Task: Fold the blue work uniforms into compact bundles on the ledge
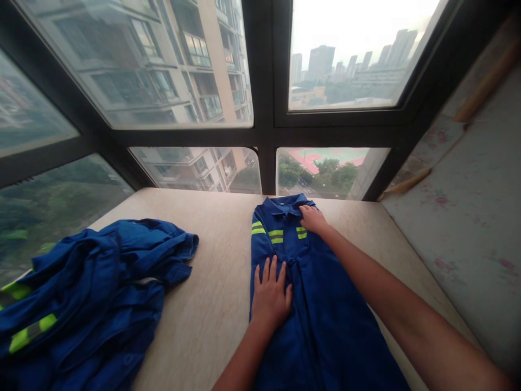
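Observation:
Blue work coveralls (325, 304) lie lengthwise in front of me, collar (285, 205) toward the window, with yellow-green and grey reflective strips on chest and sleeve. My left hand (272, 293) rests flat on the front near the waist, fingers spread. Up at the right shoulder beside the collar, my right hand (314, 219) has its fingers bunched on the cloth; its thumb is mostly hidden. The lower end of the coveralls runs out of view at the bottom.
A crumpled blue garment (118, 277) with reflective strips lies at the left of the pale ledge (211, 260). Dark window frames (266, 136) close off the far and left sides. A flowered wall (459, 233) stands at the right.

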A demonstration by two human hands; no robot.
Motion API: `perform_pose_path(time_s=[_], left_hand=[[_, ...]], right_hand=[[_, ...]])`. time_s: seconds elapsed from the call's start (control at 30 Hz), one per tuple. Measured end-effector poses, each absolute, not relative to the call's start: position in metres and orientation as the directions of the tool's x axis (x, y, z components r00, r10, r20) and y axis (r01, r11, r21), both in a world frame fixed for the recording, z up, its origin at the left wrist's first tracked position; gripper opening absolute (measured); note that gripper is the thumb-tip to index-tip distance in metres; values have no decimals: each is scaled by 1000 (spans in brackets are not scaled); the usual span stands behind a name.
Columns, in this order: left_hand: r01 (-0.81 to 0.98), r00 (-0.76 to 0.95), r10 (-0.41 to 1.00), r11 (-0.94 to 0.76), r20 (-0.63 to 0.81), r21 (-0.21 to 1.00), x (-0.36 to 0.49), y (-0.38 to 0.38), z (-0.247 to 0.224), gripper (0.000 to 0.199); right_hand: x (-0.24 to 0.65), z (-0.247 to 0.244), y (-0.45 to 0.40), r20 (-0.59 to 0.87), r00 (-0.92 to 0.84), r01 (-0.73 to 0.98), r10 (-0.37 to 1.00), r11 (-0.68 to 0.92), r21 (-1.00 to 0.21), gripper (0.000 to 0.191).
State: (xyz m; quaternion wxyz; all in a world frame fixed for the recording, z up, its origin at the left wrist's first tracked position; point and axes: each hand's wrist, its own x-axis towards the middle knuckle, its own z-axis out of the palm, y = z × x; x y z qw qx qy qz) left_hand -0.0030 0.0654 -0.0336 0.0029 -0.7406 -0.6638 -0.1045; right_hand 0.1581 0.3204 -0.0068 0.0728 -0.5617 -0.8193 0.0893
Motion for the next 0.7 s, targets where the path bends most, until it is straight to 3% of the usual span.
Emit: perform_pose_path(time_s=[0.27,0.4,0.47,0.6,0.7], left_hand=[[984,96,981,-119,170,133,-4,68,-31,58],[983,99,978,-124,182,134,-6,75,-32,57],[984,101,978,-126,184,130,-7,79,-32,56],[986,95,976,-119,194,120,-9,88,-30,55],[984,87,979,-113,187,136,-9,96,-27,54]], right_hand=[[120,12,238,244,-460,766,854,520,-378,43],[157,4,153,398,-457,574,796,605,-551,40],[193,-1,102,397,-445,562,803,596,-574,40],[248,-19,-5,353,-431,695,831,555,-457,50],[243,-52,-80,385,-579,661,719,690,-296,58]])
